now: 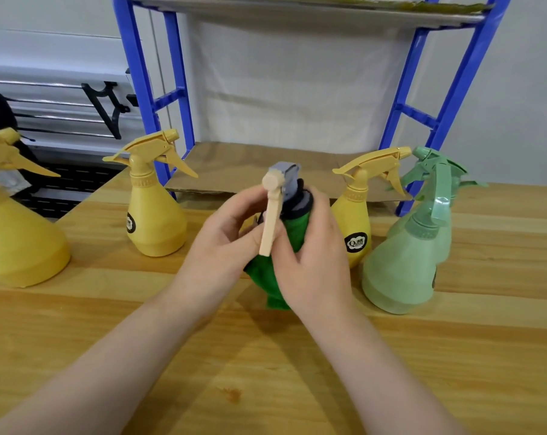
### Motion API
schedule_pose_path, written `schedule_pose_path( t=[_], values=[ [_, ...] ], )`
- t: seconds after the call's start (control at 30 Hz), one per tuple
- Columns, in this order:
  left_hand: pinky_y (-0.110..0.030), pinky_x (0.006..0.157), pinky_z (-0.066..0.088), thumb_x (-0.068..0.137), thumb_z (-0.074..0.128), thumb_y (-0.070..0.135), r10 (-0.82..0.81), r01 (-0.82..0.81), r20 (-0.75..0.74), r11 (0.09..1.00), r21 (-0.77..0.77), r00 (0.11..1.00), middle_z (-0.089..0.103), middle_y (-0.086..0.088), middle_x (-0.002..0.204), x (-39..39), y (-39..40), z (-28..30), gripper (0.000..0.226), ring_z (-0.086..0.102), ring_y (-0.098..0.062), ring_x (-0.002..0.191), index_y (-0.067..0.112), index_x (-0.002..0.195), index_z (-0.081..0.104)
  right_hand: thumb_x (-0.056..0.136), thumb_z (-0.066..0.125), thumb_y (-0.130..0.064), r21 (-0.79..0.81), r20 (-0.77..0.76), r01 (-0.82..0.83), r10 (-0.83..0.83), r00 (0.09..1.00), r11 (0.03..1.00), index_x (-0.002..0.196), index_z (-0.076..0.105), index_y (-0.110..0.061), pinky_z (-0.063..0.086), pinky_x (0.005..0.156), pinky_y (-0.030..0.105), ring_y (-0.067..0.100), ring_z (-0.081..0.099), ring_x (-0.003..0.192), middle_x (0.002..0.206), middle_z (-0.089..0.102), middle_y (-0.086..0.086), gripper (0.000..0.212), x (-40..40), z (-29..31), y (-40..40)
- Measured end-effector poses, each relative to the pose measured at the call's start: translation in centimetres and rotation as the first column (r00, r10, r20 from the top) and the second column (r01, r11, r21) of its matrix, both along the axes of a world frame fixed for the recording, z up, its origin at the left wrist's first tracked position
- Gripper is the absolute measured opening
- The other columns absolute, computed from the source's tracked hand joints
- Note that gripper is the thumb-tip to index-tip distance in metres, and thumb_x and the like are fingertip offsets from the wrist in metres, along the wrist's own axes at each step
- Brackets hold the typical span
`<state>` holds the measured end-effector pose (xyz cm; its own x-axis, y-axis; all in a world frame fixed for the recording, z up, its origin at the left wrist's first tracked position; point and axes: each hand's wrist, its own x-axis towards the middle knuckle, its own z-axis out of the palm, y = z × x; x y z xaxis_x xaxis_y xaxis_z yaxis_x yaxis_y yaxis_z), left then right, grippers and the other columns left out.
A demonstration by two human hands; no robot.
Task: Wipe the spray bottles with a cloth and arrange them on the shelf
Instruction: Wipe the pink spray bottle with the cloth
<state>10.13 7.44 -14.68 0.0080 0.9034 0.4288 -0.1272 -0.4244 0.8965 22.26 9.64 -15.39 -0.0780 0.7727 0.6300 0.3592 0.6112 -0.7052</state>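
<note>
upright bottle (281, 189) between both hands: left hand (225, 243) gripping its trigger side, right hand (313, 259) pressing cloth (265, 274) round it.

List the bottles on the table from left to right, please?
Big yellow bottle → smaller yellow bottle → bottle being wiped, wrapped in a green cloth → yellow bottle with a black label → pale green bottle.
</note>
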Motion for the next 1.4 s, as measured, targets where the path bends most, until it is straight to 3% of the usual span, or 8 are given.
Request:
schedule_pose_path(
  t=[0.17, 0.43, 0.57, 0.73, 0.9, 1.1, 1.3, 1.4],
  values=[
    [-0.03, 0.093, 0.05, 0.079, 0.071, 0.027, 0.088, -0.091, 0.108, 0.995, 0.028, 0.99, 0.071, 0.001, 0.109, 0.5, 0.1, -0.5, 0.03, 0.065, -0.019, 0.109, 0.026, 0.109, 0.071, 0.095, 0.05, -0.039, 0.015, 0.117, -0.047, 0.045, 0.992, 0.999, 0.133, 0.046, -0.011, 0.046, 0.093, 0.035, 0.016, 0.054, 0.112, 0.121, 0.056, -0.001, 0.047, -0.7, -0.6, -0.3],
    [-0.024, 0.082, 0.054, 0.071, 0.069, 0.029, 0.109, -0.102, 0.366, 0.994, -0.039, 0.924, 0.073, -0.004, 0.101, -0.2, -0.2, 0.6, 0.036, 0.069, -0.017, 0.1, 0.011, 0.102, 0.069, 0.09, 0.055, -0.048, -0.02, 0.145, -0.095, 0.097, 0.985, 0.995, 0.137, 0.043, -0.017, 0.04, 0.1, 0.022, 0.008, 0.049, 0.119, 0.128, 0.053, -0.007, 0.057, -0.9, -1.0, -0.4],
    [-0.029, 0.083, 0.054, 0.082, 0.059, 0.033, 0.162, -0.166, 0.396, 0.986, -0.023, 0.904, 0.073, 0.002, 0.098, -1.1, 0.0, 1.3, 0.021, 0.069, -0.014, 0.098, 0.027, 0.092, 0.076, 0.09, 0.05, -0.055, -0.047, 0.177, -0.101, 0.108, 0.978, 0.994, 0.146, 0.033, -0.016, 0.028, 0.11, 0.016, 0.006, 0.039, 0.132, 0.143, 0.044, -0.004, 0.07, -0.7, -1.2, -0.4],
    [-0.033, 0.095, 0.051, 0.091, 0.054, 0.037, 0.242, -0.233, 0.558, 0.968, -0.089, 0.794, 0.065, -0.004, 0.118, -2.4, 0.8, 1.6, 0.052, 0.06, -0.019, 0.117, 0.01, 0.137, 0.051, 0.09, 0.049, -0.056, -0.107, 0.136, -0.168, 0.182, 0.974, 0.98, 0.151, 0.027, -0.014, 0.026, 0.117, 0.025, 0.007, 0.033, 0.14, 0.15, 0.038, -0.002, 0.077, -1.1, -1.6, -0.3],
    [-0.034, 0.09, 0.054, 0.092, 0.054, 0.038, 0.283, -0.252, 0.623, 0.958, -0.139, 0.729, 0.067, -0.002, 0.116, -2.7, 1.1, 1.5, 0.045, 0.064, -0.016, 0.111, 0.017, 0.132, 0.055, 0.088, 0.045, -0.061, -0.178, 0.063, -0.227, 0.241, 0.968, 0.957, 0.151, 0.026, -0.015, 0.028, 0.116, 0.031, 0.008, 0.034, 0.14, 0.149, 0.04, -0.002, 0.08, -1.0, -2.1, 0.0],
    [-0.043, 0.101, 0.049, 0.092, 0.055, 0.044, 0.283, -0.26, 0.596, 0.957, -0.127, 0.751, 0.06, -0.007, 0.13, -3.3, 1.0, 1.9, 0.06, 0.057, -0.021, 0.124, 0.014, 0.143, 0.046, 0.089, 0.044, -0.063, -0.211, 0.032, -0.297, 0.311, 0.95, 0.931, 0.144, 0.033, -0.022, 0.037, 0.111, 0.04, 0.009, 0.044, 0.133, 0.141, 0.049, -0.004, 0.07, -0.9, -2.3, 0.2],
    [-0.035, 0.091, 0.054, 0.078, 0.065, 0.044, 0.143, -0.122, 0.365, 0.989, -0.08, 0.92, 0.071, 0.003, 0.102, -2.9, 0.7, 1.6, 0.025, 0.065, -0.013, 0.099, 0.03, 0.098, 0.074, 0.089, 0.053, -0.049, -0.101, 0.038, -0.312, 0.317, 0.948, 0.945, 0.121, 0.046, -0.033, 0.044, 0.099, 0.029, 0.006, 0.055, 0.114, 0.12, 0.059, -0.011, 0.036, -0.5, -0.7, -0.2],
    [-0.033, 0.092, 0.054, 0.064, 0.083, 0.047, 0.0, 0.036, 0.287, 0.992, -0.122, 0.958, 0.071, -0.002, 0.112, -2.8, 0.7, 0.9, 0.051, 0.065, -0.017, 0.107, 0.026, 0.109, 0.071, 0.086, 0.056, -0.05, -0.12, 0.036, -0.324, 0.33, 0.943, 0.939, 0.118, 0.047, -0.039, 0.047, 0.092, 0.024, 0.002, 0.058, 0.107, 0.113, 0.062, -0.016, 0.035, -0.3, -0.2, -0.6]
  ],
)
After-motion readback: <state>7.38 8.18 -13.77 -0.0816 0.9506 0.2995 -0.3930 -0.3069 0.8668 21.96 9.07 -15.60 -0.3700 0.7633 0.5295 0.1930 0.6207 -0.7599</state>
